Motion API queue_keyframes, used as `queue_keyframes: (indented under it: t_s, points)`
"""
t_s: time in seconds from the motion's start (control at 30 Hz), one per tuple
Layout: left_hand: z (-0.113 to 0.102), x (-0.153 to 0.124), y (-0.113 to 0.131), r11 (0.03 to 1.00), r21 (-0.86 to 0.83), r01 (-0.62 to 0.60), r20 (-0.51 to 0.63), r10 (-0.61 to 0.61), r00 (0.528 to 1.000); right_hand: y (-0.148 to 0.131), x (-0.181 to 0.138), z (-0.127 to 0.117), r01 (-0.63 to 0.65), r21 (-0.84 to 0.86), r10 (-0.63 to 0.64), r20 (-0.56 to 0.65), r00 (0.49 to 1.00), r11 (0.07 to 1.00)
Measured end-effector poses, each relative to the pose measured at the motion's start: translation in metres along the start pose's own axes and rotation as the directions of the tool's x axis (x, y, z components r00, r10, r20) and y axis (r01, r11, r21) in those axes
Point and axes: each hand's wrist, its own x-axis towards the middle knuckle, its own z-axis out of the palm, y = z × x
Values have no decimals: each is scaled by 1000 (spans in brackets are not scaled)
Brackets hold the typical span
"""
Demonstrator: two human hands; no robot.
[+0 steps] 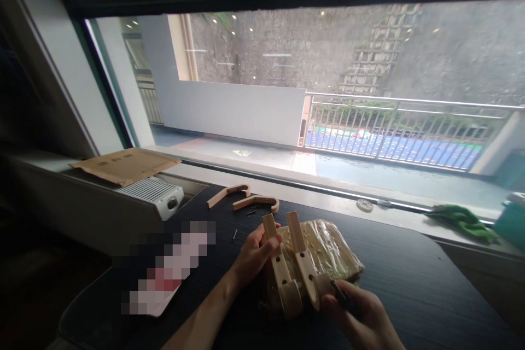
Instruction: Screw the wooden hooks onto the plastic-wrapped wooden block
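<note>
A plastic-wrapped block [324, 246] lies on the dark table, and two pale wooden hooks rest across its left side. Each hook has dark holes along its flat arm and a curved end towards me. My left hand [256, 254] grips the left wooden hook [279, 268] near its upper end, thumb on top. The right wooden hook [301, 257] lies beside it. At that hook's curved end, my right hand [361, 311] is closed around a dark, slim tool [344, 298]; its exact kind is unclear. The right fingertips are close to or touching the hook.
Two more wooden hooks [256, 203] lie at the table's far edge, with small dark screws [251, 213] nearby. A pixelated pinkish object [176, 273] is on the left. A tape roll [365, 205] and a green cloth [461, 222] sit by the window; a brown envelope [127, 165] lies far left.
</note>
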Motion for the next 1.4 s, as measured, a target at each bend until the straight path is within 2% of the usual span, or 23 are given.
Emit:
queue_keyframes:
  t_s: [0.27,0.43,0.5,0.57,0.6,0.73,0.83,0.93,1.0,1.1,1.2,1.3,1.4]
  points:
    - [2,-3,6,1000,22,16,-31,-15,999,-2,-2,0,-17,-31,16,-49,999,999]
    - [0,-3,4,999,47,-11,-3,11,1000,-7,0,-13,37,-29,-37,6,999,999]
    - [1,1,2,993,101,-58,18,56,998,-10,11,-28,45,-24,-45,-2,999,999]
    - [3,7,2,970,207,-125,29,121,992,-11,31,-46,24,-59,-31,-122,992,998]
    - [5,11,3,960,242,-143,29,140,990,-8,43,-54,22,-78,-32,-134,990,997]
    - [5,15,10,908,385,-162,-34,190,981,17,89,-70,-30,-82,18,-147,989,996]
    - [-15,6,15,839,537,-91,-195,229,954,41,102,-66,-77,-48,70,-136,988,996]
    - [-49,-5,18,727,677,116,-393,224,892,55,97,-62,-132,-25,127,-156,980,991]
    - [-68,-9,19,634,733,249,-458,188,869,58,92,-62,-163,-7,159,-194,968,987]
    - [-78,-10,17,513,789,338,-451,111,886,58,89,-62,-173,5,171,-208,963,985]
    - [-71,-8,15,427,836,345,-415,79,906,55,89,-61,-130,-8,126,-209,970,991]
    - [-63,-6,16,382,868,318,-372,75,925,50,88,-59,-76,-41,65,-216,974,996]
    - [-60,-5,22,379,881,283,-338,85,937,46,85,-59,-60,-60,45,-225,973,996]
